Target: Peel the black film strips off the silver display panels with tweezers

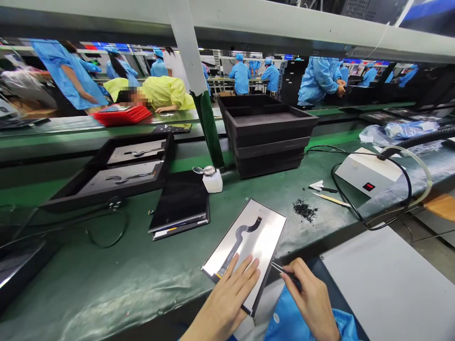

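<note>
A flat display panel (265, 222) with a silvery back lies at the bench's front edge, its lower corner jutting past it. A dark curved flex cable (239, 236) runs along that back. My left hand (231, 293) rests flat on the panel's lower part, fingers stretched out. In my right hand (311, 293) is a pair of tweezers (279, 267), pinched between thumb and fingers. The tips of the tweezers are at the panel's right edge; whether they grip anything there is too small to tell.
Beyond the panel are a pile of black scraps (304, 210), a knife-like tool (332, 199), a white dispenser bottle (212, 180) and stacked dark panels (181, 199). Black trays (270, 142) stand behind; another tray (71, 201) holds panels. A white box (369, 173) with cables sits right.
</note>
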